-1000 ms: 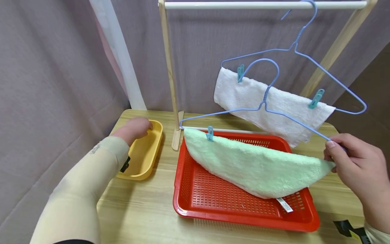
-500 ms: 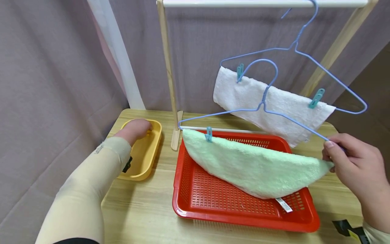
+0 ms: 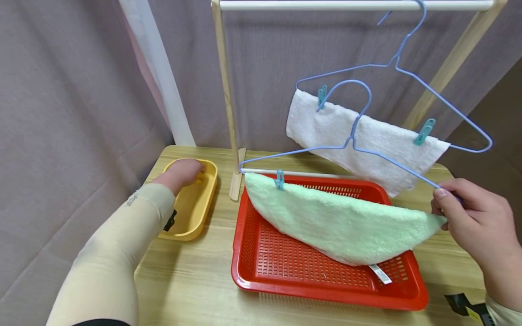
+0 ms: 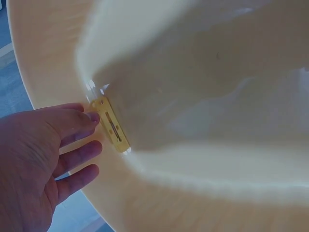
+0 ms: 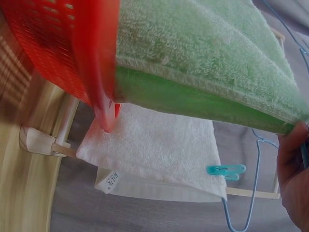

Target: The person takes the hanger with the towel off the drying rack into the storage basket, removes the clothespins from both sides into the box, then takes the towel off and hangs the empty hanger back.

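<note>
In the yellow bin (image 3: 189, 203), my left hand (image 4: 43, 150) reaches down at the far end. Its fingertips touch one end of a yellow clothespin (image 4: 112, 124) lying against the bin's curved wall; the lower fingers spread loosely. My right hand (image 3: 481, 217) pinches the right end of a blue wire clothes hanger (image 3: 352, 136) together with the corner of a light green towel (image 3: 342, 222). That towel hangs folded over the hanger's lower bar, with a teal clothespin (image 3: 279, 179) clipped near its left end. In the right wrist view the towel's edge runs up to the fingers.
Below the towel stands a red perforated basket (image 3: 310, 290). Behind it, a white towel (image 3: 355, 131) hangs from another blue hanger (image 3: 428, 88), held by two teal clothespins, on a wooden rack with a white rail (image 3: 326, 6). A grey curtain closes off the back.
My left hand shifts slightly within the yellow bin, then stays nearly still. The right hand, hanger and green towel move slightly left, then hold steady.
</note>
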A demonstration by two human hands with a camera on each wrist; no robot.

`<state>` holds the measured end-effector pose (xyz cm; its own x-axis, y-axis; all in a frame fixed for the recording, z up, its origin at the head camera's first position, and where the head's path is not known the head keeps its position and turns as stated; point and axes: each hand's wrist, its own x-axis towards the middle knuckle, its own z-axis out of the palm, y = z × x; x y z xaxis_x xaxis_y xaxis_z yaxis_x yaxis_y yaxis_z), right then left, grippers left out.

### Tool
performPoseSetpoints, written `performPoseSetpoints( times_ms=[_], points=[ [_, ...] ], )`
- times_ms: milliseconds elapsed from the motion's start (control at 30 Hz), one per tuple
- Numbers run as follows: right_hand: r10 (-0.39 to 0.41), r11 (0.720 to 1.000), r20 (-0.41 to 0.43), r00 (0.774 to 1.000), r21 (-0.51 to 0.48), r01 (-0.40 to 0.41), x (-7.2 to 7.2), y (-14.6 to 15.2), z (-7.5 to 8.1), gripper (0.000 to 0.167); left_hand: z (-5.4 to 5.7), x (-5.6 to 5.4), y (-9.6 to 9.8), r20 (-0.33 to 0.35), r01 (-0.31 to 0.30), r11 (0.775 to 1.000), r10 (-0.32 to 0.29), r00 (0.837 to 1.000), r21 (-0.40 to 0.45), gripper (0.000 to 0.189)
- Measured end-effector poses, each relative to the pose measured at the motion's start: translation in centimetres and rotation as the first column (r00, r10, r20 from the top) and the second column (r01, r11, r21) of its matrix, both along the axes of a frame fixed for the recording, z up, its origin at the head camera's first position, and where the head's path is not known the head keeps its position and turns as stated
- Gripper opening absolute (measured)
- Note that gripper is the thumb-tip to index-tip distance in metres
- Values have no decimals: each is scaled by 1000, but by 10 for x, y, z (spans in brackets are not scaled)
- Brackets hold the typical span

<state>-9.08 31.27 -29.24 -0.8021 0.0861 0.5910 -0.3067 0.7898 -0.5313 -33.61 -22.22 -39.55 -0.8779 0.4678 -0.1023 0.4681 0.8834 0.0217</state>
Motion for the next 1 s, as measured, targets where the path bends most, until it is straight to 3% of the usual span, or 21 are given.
performPoseSetpoints(
  times_ms=[333, 633, 833, 1000],
  points=[
    [-11, 1000, 23, 1000, 9, 11, 2, 0, -1, 16, 3, 2, -6, -26, 39, 996, -38, 999, 77, 20],
    [-7, 1000, 15, 1000, 4, 7, 3, 1, 0, 15, 23, 17, -2, -14, 14, 984, -11, 1000, 180, 28],
    [10, 1000, -5, 1000, -20, -11, 2, 2, 0, 20, 37, 32, 2, -57, 9, 969, 6, 998, 248, 27],
    [9, 1000, -6, 1000, -15, -9, 3, 1, 2, 19, 47, 53, 8, -73, 15, 951, 8, 997, 308, 29]
  ],
)
